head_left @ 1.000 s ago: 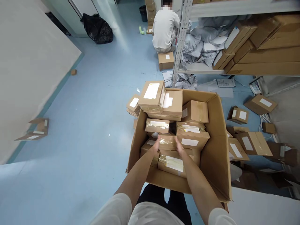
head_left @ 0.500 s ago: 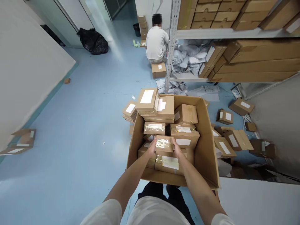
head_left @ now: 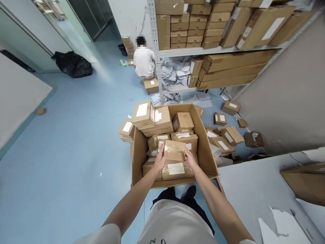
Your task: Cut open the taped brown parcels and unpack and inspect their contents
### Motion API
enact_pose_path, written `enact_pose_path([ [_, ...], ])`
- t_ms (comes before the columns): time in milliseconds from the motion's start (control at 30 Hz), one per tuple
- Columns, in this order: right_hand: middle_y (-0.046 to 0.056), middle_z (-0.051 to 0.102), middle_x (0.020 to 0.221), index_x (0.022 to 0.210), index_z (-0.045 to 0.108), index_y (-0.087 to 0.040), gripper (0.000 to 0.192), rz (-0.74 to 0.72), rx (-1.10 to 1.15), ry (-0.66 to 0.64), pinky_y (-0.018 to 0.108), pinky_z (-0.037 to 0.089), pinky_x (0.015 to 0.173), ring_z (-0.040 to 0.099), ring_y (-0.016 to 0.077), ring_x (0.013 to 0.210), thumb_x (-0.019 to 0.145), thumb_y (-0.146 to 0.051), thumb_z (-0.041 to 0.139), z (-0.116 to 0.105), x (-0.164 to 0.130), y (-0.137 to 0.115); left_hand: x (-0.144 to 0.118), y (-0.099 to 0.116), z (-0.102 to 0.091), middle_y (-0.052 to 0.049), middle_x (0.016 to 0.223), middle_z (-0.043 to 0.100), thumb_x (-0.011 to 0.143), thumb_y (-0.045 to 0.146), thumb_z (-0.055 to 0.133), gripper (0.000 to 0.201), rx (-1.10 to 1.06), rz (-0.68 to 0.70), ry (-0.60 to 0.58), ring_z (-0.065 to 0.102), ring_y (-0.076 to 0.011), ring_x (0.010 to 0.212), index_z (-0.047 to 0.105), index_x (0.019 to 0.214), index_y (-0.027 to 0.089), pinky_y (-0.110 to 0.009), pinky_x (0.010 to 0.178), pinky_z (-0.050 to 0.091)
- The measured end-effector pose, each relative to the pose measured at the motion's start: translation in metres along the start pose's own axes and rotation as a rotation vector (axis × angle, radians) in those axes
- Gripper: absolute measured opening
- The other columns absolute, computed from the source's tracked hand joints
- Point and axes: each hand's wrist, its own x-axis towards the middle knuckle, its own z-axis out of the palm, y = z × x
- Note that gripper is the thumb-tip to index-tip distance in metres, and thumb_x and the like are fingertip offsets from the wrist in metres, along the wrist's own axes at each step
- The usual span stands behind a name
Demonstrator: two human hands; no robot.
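A small taped parcel (head_left: 174, 150) is gripped between both hands, the left hand (head_left: 160, 159) clasped on its left end and the right hand (head_left: 190, 160) on its right end, fingers closed against the cardboard; it is held just above the other parcels packed inside the big open carton (head_left: 208, 157) on the blue floor (head_left: 76, 149), while a person (head_left: 144, 61) is seen crouched by the shelving (head_left: 215, 51) beyond

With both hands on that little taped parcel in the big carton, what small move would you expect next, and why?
Probably a short lift straight up. The left hand and right hand grip opposite ends of the small taped parcel, which sits on top of other parcels inside the big carton. The carton's walls rise around it, so upward looks like the clear way out.
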Motion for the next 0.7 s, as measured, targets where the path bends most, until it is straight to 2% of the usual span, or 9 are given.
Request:
enact_pose_path([
  [100, -0.001, 0.048, 0.14, 0.131, 0.049, -0.033, 0.061, -0.035, 0.105, 0.002, 0.045, 0.043, 0.1, 0.044, 0.0245, 0.129, 0.076, -0.059, 0.058, -0.009, -0.026, -0.013, -0.004, 0.017, 0.008, -0.004, 0.155, 0.017, 0.083, 0.069, 0.037, 0.079, 0.004, 0.096, -0.067, 0.015, -0.0222, 0.143, 0.027, 0.146, 0.022, -0.036, 0.117, 0.009],
  [200, -0.002, 0.048, 0.14, 0.133, 0.047, -0.034, 0.063, -0.133, 0.164, -0.01, 0.043, 0.04, 0.103, 0.043, 0.0236, 0.13, 0.075, -0.053, 0.063, -0.025, -0.052, -0.025, -0.009, 0.032, 0.019, -0.003, 0.155, 0.017, 0.083, 0.069, 0.036, 0.078, -0.028, 0.153, -0.154, 0.015, -0.0235, 0.142, 0.027, 0.146, 0.024, -0.037, 0.117, 0.011],
  [333, -0.004, 0.046, 0.141, 0.136, 0.044, -0.034, 0.065, -0.243, 0.201, 0.018, 0.04, 0.035, 0.107, 0.04, 0.0227, 0.132, 0.076, -0.049, 0.065, -0.055, -0.087, -0.036, -0.014, 0.049, 0.046, -0.004, 0.155, 0.018, 0.08, 0.073, 0.037, 0.083, -0.052, 0.202, -0.289, 0.014, -0.0251, 0.142, 0.028, 0.146, 0.022, -0.036, 0.117, 0.013],
  [500, -0.002, 0.048, 0.14, 0.135, 0.047, -0.032, 0.068, -0.264, 0.204, 0.167, 0.042, 0.036, 0.106, 0.037, 0.0256, 0.133, 0.073, -0.051, 0.066, -0.106, -0.135, -0.038, -0.02, 0.065, 0.096, -0.005, 0.153, 0.022, 0.08, 0.073, 0.035, 0.085, -0.06, 0.227, -0.453, 0.018, -0.0265, 0.141, 0.027, 0.146, 0.02, -0.037, 0.117, 0.012],
  [633, -0.001, 0.05, 0.138, 0.134, 0.048, -0.031, 0.067, -0.336, 0.266, 0.263, 0.043, 0.033, 0.107, 0.037, 0.0258, 0.133, 0.074, -0.052, 0.065, -0.146, -0.177, -0.03, -0.032, 0.08, 0.145, -0.006, 0.153, 0.024, 0.081, 0.072, 0.036, 0.084, -0.029, 0.292, -0.595, 0.02, -0.027, 0.141, 0.028, 0.146, 0.02, -0.038, 0.117, 0.013],
  [700, 0.0, 0.053, 0.136, 0.134, 0.049, -0.03, 0.07, -0.313, 0.32, 0.341, 0.043, 0.036, 0.105, 0.04, 0.0269, 0.131, 0.07, -0.054, 0.068, -0.163, -0.198, -0.024, -0.043, 0.092, 0.172, -0.006, 0.152, 0.025, 0.08, 0.072, 0.038, 0.085, 0.019, 0.347, -0.649, 0.021, -0.0277, 0.14, 0.029, 0.145, 0.019, -0.039, 0.117, 0.014],
])
